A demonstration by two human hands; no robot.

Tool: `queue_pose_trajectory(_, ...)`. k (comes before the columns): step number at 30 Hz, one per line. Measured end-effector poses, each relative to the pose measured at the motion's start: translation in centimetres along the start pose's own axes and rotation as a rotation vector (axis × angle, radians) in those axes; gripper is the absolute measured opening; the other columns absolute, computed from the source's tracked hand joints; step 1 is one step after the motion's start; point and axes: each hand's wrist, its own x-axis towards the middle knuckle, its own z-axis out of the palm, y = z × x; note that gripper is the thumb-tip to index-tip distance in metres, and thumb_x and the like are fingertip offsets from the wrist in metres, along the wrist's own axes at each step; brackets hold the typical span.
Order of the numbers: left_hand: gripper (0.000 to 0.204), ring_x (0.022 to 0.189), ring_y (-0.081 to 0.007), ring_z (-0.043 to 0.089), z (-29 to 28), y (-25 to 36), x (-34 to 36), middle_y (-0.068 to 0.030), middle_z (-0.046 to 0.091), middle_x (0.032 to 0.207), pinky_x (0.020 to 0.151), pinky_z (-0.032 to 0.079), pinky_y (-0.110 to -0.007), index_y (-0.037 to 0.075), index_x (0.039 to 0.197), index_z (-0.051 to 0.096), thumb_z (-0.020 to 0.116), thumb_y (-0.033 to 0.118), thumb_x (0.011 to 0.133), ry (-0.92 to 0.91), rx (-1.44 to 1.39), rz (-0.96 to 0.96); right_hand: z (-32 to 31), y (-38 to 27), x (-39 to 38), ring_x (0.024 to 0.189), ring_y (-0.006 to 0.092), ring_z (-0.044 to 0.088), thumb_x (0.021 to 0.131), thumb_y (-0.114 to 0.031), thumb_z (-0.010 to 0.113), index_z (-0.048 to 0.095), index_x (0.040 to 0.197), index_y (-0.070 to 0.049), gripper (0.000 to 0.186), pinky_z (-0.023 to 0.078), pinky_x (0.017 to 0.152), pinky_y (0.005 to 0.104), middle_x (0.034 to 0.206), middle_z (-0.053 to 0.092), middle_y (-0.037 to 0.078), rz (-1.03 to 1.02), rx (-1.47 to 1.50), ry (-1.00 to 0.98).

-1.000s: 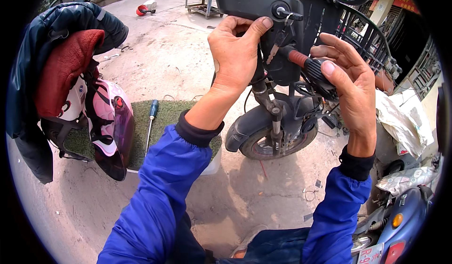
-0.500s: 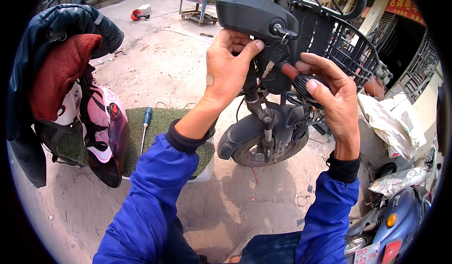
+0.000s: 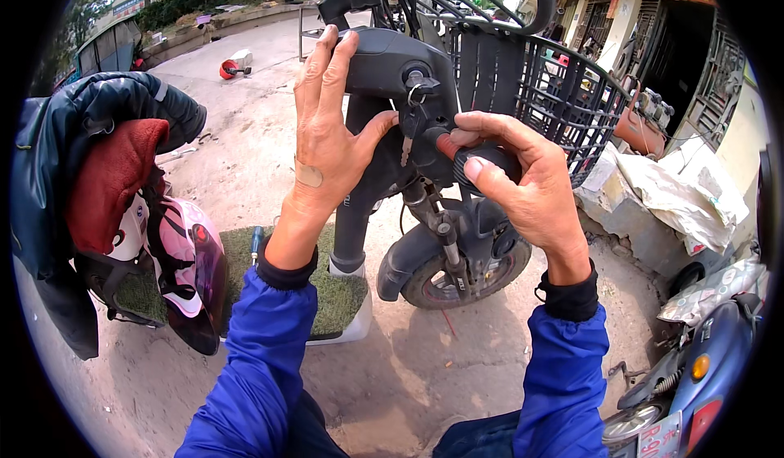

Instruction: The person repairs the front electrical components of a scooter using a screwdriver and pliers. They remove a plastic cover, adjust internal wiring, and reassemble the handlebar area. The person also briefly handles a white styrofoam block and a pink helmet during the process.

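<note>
My left hand [image 3: 327, 131] lies open on the left side of a scooter's dark front panel [image 3: 388, 54], fingers stretched upward and thumb apart near the keys. From the ignition lock on that panel hangs a ring of keys [image 3: 408, 135]. In my right hand [image 3: 527, 176] is a black, ribbed, rounded thing with a red tube-like end [image 3: 446, 144], gripped between thumb and fingers. Its red end points at the panel, just right of the keys; whether it touches cannot be seen. Below are the fork and front wheel [image 3: 465, 274].
A screwdriver [image 3: 257, 242] lies on a green turf-covered footboard [image 3: 339, 299], partly behind my left forearm. Helmets [image 3: 184, 254], a red cloth [image 3: 122, 172] and a dark jacket stand at left. A black basket [image 3: 563, 91] rises behind the panel. A blue scooter [image 3: 710, 360] stands at lower right.
The view has shifted, so the scooter sits further left. My left hand has opened from curled under the panel to flat against its side. My right hand keeps its hold.
</note>
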Motion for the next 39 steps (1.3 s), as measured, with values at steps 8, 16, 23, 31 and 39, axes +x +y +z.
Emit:
queue_pose_trajectory(8,0.092,0.137,-0.0364,0.050,-1.0,0.1,0.8,-0.0170,0.051,0.153,0.115,0.044,-0.045,0.013,0.155,0.056,0.093,0.003,0.071,-0.002,0.151,-0.024,0.7,-0.3,-0.2,0.102,0.0143,0.071,0.091,-0.004,0.075,0.069,0.130,0.003,0.040,0.057,0.093,0.0301,0.110,0.076,0.010,-0.065,-0.076,0.028)
queue_pose_trajectory(16,0.087,0.154,-0.0442,0.038,-0.3,-0.5,0.5,-0.0244,0.035,0.167,0.124,0.039,-0.048,0.006,0.151,0.050,0.088,-0.005,0.073,-0.047,-0.065,-0.057,2.2,-0.2,0.1,0.096,0.0252,0.074,0.083,0.000,0.077,0.070,0.124,0.000,0.041,0.059,0.088,0.0358,0.103,0.074,0.013,-0.261,-0.198,0.034)
queue_pose_trajectory(23,0.099,0.156,-0.0405,0.037,-0.3,-0.5,-0.2,-0.0229,0.030,0.171,0.123,0.040,-0.046,0.009,0.162,0.043,0.091,0.002,0.075,-0.122,0.045,-0.013,4.4,0.4,0.0,0.093,0.0270,0.071,0.082,0.004,0.080,0.072,0.120,-0.002,0.040,0.060,0.081,0.0370,0.101,0.072,0.010,-0.510,-0.310,-0.011)
queue_pose_trajectory(31,0.093,0.143,-0.0407,0.048,-1.1,-0.4,0.3,-0.0202,0.042,0.162,0.118,0.043,-0.046,0.010,0.157,0.051,0.082,-0.011,0.072,-0.152,0.117,-0.021,2.9,1.4,0.3,0.096,0.0308,0.068,0.081,-0.001,0.083,0.070,0.118,-0.003,0.040,0.058,0.084,0.0411,0.102,0.068,0.011,-0.484,-0.171,-0.031)
queue_pose_trajectory(39,0.095,0.143,-0.0382,0.047,0.2,-0.3,-0.2,-0.0168,0.043,0.157,0.117,0.045,-0.043,0.012,0.156,0.054,0.078,-0.016,0.069,-0.065,-0.004,-0.089,0.5,2.5,-0.3,0.111,0.0268,0.071,0.074,-0.012,0.096,0.066,0.135,-0.002,0.068,0.059,0.090,0.0372,0.124,0.069,0.015,-0.394,-0.174,0.070)
